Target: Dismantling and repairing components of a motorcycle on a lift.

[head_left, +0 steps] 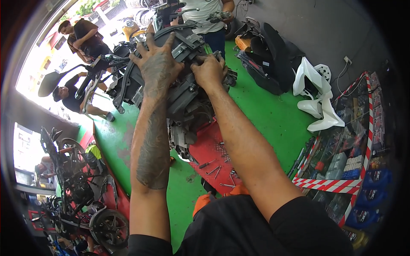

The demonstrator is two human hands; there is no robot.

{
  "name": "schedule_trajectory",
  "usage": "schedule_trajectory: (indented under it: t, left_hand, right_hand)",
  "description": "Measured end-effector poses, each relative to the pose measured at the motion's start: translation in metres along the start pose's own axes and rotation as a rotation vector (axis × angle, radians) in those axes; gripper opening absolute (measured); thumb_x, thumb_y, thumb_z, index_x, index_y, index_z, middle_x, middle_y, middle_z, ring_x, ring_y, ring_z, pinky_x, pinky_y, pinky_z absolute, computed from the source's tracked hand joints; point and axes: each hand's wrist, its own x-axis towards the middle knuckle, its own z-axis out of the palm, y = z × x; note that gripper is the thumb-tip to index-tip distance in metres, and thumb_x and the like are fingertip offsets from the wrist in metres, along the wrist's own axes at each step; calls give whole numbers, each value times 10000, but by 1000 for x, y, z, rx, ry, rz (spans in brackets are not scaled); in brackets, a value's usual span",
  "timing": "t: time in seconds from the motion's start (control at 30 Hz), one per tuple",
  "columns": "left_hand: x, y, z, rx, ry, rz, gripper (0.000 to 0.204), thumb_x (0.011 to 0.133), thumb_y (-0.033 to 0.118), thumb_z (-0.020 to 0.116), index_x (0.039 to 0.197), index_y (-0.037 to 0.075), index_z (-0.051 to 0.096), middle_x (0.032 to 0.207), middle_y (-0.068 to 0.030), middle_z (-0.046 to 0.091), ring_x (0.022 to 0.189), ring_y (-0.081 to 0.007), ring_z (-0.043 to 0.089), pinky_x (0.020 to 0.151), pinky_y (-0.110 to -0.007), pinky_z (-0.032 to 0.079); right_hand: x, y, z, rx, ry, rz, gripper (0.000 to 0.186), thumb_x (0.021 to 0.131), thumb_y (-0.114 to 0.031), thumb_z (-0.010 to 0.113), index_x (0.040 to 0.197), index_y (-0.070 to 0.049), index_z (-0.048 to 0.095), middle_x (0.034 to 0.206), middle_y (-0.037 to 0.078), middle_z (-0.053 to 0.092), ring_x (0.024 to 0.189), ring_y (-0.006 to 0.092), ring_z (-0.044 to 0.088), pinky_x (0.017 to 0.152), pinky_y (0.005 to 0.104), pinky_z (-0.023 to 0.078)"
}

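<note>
My tattooed left hand (158, 59) lies with spread fingers over a black plastic housing (182, 45) on the front of a partly stripped motorcycle. To its right, my right hand (210, 68) curls its fingers at a part on the housing's side; what exactly they hold is hidden. Handlebar and mirror (50, 82) stick out to the left. Below, a red mat (204, 145) carries several metal tools and sockets.
Co-workers (85, 36) stand and crouch at upper left; another person (205, 21) stands beyond the bike. A second motorcycle (72, 187) is at left. A black seat (273, 64) and white fairings (318, 98) lie right, beside a tape-edged glass display case (333, 170).
</note>
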Motion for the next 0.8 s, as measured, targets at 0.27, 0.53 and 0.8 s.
schedule_trajectory:
  t: [0.27, 0.53, 0.8]
  left_hand:
    - [0, -2, -1, 20, -16, -5, 916, 608, 377, 928, 1451, 341, 573, 1594, -169, 323, 1388, -482, 387, 1087, -749, 297]
    - [1, 3, 2, 18, -13, 3, 934, 614, 405, 931, 1467, 353, 554, 1565, -178, 359, 1401, -489, 374, 1092, -752, 282]
    - [2, -1, -4, 49, -71, 3, 928, 640, 438, 925, 1479, 364, 536, 1550, -192, 378, 1412, -491, 364, 1091, -747, 284]
  right_hand:
    - [9, -1, -6, 54, -81, 37, 354, 812, -317, 803, 1135, -172, 787, 1304, 49, 679, 1475, 385, 323, 1219, 623, 120]
    - [-7, 6, 17, 109, 228, -66, 314, 830, -273, 755, 1118, -153, 791, 1305, 22, 666, 1455, 383, 336, 1200, 629, 133]
    - [14, 24, -10, 65, -29, -106, 377, 784, -406, 779, 1105, -211, 806, 1296, -23, 665, 1431, 335, 346, 1207, 581, 113]
